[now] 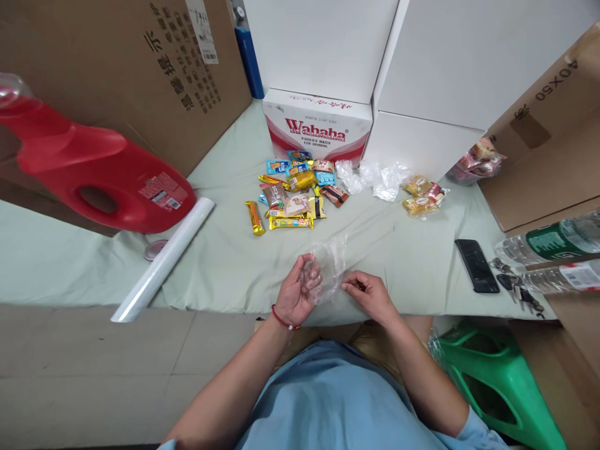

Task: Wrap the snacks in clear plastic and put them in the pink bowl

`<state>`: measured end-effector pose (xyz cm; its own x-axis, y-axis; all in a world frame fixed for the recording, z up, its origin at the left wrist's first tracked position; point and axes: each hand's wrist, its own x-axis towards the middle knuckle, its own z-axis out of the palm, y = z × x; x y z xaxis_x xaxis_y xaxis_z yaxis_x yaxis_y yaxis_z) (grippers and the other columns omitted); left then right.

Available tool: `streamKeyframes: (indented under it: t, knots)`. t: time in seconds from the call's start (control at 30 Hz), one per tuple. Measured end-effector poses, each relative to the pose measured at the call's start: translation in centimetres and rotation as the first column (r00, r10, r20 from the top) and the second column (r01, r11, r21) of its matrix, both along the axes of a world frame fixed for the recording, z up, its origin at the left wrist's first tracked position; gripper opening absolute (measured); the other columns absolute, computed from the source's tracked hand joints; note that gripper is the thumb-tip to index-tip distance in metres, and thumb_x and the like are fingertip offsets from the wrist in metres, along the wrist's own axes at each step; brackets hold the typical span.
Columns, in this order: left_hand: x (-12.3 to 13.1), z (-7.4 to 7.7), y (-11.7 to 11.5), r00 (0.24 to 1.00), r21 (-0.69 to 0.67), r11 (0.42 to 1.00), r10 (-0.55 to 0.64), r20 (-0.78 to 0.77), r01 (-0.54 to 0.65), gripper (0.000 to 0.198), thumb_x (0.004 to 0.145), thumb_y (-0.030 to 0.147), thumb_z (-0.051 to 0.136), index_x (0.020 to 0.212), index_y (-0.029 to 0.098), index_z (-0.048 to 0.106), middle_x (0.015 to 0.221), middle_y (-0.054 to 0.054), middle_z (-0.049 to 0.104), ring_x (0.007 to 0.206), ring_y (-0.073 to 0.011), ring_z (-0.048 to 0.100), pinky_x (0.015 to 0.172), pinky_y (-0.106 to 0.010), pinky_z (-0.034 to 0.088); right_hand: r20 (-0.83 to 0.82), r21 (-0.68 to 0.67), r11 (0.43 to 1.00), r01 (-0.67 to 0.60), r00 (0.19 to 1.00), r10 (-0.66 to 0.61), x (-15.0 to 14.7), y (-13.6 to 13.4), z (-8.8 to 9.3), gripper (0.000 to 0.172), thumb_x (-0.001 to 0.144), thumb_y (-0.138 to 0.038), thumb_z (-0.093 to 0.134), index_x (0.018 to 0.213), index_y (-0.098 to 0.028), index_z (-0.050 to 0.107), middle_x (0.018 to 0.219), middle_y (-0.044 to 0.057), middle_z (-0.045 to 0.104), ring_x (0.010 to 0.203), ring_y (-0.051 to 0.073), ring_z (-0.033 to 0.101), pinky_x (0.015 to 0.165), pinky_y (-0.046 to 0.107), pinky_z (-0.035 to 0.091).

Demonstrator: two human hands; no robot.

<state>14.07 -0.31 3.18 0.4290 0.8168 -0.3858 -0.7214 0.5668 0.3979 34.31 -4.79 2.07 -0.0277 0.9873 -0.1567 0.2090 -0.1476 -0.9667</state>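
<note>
A clear plastic bag point(332, 265) is stretched between my hands above the front edge of the cloth-covered table. My left hand point(296, 292) is turned palm up, fingers curled on the bag's left side, some of them seen through the film. At the bag's right edge, my right hand point(372, 297) pinches with thumb and forefinger. Beyond the bag lies a pile of small wrapped snacks point(295, 203), mostly yellow, blue and brown. Crumpled clear bags point(387, 180) rest to the right of the pile. Farther right are clear bags of filled snacks point(422, 197).
On the left, a red jug point(117, 181) stands near a white roll point(164, 259) overhanging the table edge. White boxes and a Wahaha carton point(319, 128) line the back. At right lie a phone point(477, 265), keys point(520, 290) and bottles point(557, 240). A green stool point(506, 375) stands below.
</note>
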Motion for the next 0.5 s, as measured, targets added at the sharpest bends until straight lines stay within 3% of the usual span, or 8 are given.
streamKeyframes:
  t: [0.07,0.17,0.3,0.4,0.5]
  knots:
    - [-0.3,-0.1,0.0,1.000,0.008,1.000,0.008,0.011,-0.008,0.020,0.093,0.042,0.067,0.096,0.023,0.061,0.069,0.007,0.044,0.045,-0.0034,0.024,0.038,-0.014,0.024,-0.022,0.004,0.999,0.054,0.998,-0.054,0.2,0.3,-0.1,0.027,0.085,-0.049,0.071,0.080,-0.022,0.068,0.068,-0.002,0.059,0.064,0.014,0.050,0.061,0.026,0.039]
    - [-0.9,-0.1,-0.1,0.999,0.006,1.000,0.014,0.046,-0.014,0.018,0.094,0.041,0.065,0.096,0.023,0.062,0.067,0.007,0.042,0.044,-0.0035,0.023,0.037,-0.014,0.023,-0.082,-0.055,0.993,0.108,0.990,-0.112,0.5,0.7,0.0,0.030,0.082,-0.051,0.074,0.085,-0.021,0.067,0.072,-0.002,0.058,0.057,0.010,0.043,0.052,0.024,0.034]
    - [-1.0,0.2,-0.4,0.993,0.002,1.000,-0.003,0.118,0.003,0.018,0.098,0.040,0.060,0.096,0.023,0.063,0.066,0.008,0.040,0.042,-0.0029,0.022,0.037,-0.013,0.023,-0.285,-0.203,0.976,-0.082,0.958,0.021,-1.0,0.7,0.3,0.048,0.075,-0.052,0.081,0.110,-0.024,0.065,0.083,-0.002,0.063,0.054,0.008,0.047,0.045,0.021,0.036]
    - [-1.1,0.4,-0.3,0.991,0.010,1.000,0.004,0.136,-0.006,0.022,0.103,0.039,0.049,0.097,0.023,0.063,0.066,0.007,0.040,0.042,-0.0035,0.026,0.038,-0.014,0.026,-0.340,-0.226,0.962,-0.155,0.938,0.071,-2.3,0.8,0.0,0.043,0.072,-0.054,0.082,0.093,-0.020,0.065,0.064,-0.006,0.054,0.050,0.009,0.048,0.044,0.021,0.039]
    - [-1.8,0.5,0.1,0.992,0.045,0.999,0.018,0.126,-0.023,0.030,0.107,0.036,0.038,0.098,0.022,0.064,0.066,0.006,0.041,0.042,-0.0044,0.027,0.037,-0.015,0.026,-0.315,-0.199,0.978,-0.060,0.949,-0.006,-2.1,1.1,-0.3,0.040,0.073,-0.054,0.081,0.083,-0.020,0.064,0.059,-0.007,0.051,0.047,0.008,0.044,0.042,0.020,0.036]
